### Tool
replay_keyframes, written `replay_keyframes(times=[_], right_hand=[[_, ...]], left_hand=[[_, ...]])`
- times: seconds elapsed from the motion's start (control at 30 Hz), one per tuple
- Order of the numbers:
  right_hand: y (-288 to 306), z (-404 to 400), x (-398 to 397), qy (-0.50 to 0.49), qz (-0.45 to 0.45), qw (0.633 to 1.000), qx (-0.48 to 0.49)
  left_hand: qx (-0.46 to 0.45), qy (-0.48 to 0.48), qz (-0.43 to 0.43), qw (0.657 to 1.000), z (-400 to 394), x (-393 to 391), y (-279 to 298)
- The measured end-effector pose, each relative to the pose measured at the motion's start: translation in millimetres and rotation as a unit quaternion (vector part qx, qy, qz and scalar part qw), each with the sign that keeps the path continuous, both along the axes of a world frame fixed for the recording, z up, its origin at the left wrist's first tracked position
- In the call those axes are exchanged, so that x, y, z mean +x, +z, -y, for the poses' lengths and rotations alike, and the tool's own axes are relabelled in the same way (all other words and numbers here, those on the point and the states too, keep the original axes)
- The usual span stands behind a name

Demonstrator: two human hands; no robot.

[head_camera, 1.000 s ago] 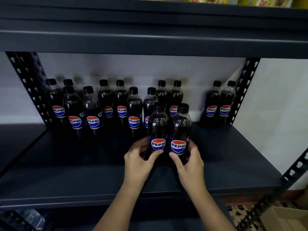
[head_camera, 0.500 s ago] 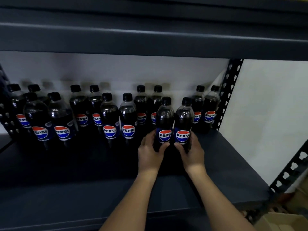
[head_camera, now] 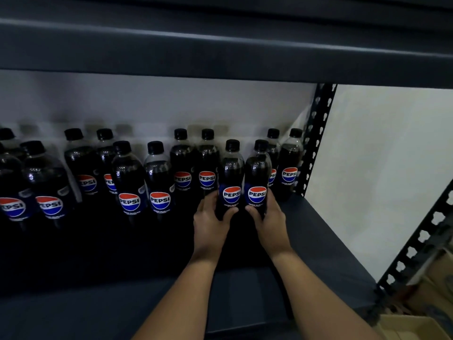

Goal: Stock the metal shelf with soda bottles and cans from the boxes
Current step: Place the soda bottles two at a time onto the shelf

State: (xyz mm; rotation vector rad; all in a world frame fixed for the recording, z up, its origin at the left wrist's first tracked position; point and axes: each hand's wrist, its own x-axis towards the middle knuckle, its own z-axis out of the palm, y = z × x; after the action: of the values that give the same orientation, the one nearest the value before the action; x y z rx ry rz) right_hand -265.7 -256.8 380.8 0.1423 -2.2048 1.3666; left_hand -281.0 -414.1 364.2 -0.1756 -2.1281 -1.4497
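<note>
Left bottle (head_camera: 231,179): stands upright just right of frame centre, long axis vertical, black cap up, Pepsi label facing the camera; its base is on the dark shelf deck (head_camera: 318,236).
Right bottle (head_camera: 257,177): upright just beside the left bottle, the two bodies touching or nearly so, cap up, label also facing the camera.
Left hand (head_camera: 210,223): wrapped round the lower part of the left bottle from its left side; the thumb lies across the front under the label and the fingers curl behind, out of sight.
Right hand (head_camera: 272,222): grips the lower part of the right bottle in mirror fashion, thumb on the front below the label, fingers round the right side.
Arms: both forearms rise from the bottom edge of the frame and converge toward the pair of bottles, wrists roughly straight, backs of the hands up.
Stocked bottles (head_camera: 159,182): two staggered rows of the same upright bottles run from the left edge toward the centre, labels forward; the held pair stands in line with the front row, directly in front of two back-row bottles at the right.
Shelf post (head_camera: 316,136): perforated dark upright at the right, just beside the last back-row bottle.
Upper shelf (head_camera: 220,45): dark beam across the top of the frame.
Cardboard box (head_camera: 416,325): tan, lower right corner, below the deck.
</note>
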Motion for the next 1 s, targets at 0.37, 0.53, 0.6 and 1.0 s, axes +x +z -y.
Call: replay_keyframes(times=[0.37, 0.53, 0.6, 1.0], right_hand=[[-7.0, -0.4, -3.0, 0.003, 0.005, 1.000, -0.001], [-11.9, -3.2, -6.9, -0.001, 0.014, 1.000, 0.005], [-12.4, -4.0, -6.7, 0.003, 0.017, 1.000, 0.005], [-17.6, -5.9, 38.1, -0.074, 0.117, 0.989, -0.060]], left_hand=[[0.002, 0.000, 0.033, 0.999, 0.7, -0.8, 4.1], [0.006, -0.014, 0.047, 0.999, 0.2, 3.2, 5.9], [0.006, -0.016, 0.047, 0.999, 0.5, 4.6, 4.8], [0.083, -0.031, 0.134, 0.987, 13.9, 49.6, 3.7]])
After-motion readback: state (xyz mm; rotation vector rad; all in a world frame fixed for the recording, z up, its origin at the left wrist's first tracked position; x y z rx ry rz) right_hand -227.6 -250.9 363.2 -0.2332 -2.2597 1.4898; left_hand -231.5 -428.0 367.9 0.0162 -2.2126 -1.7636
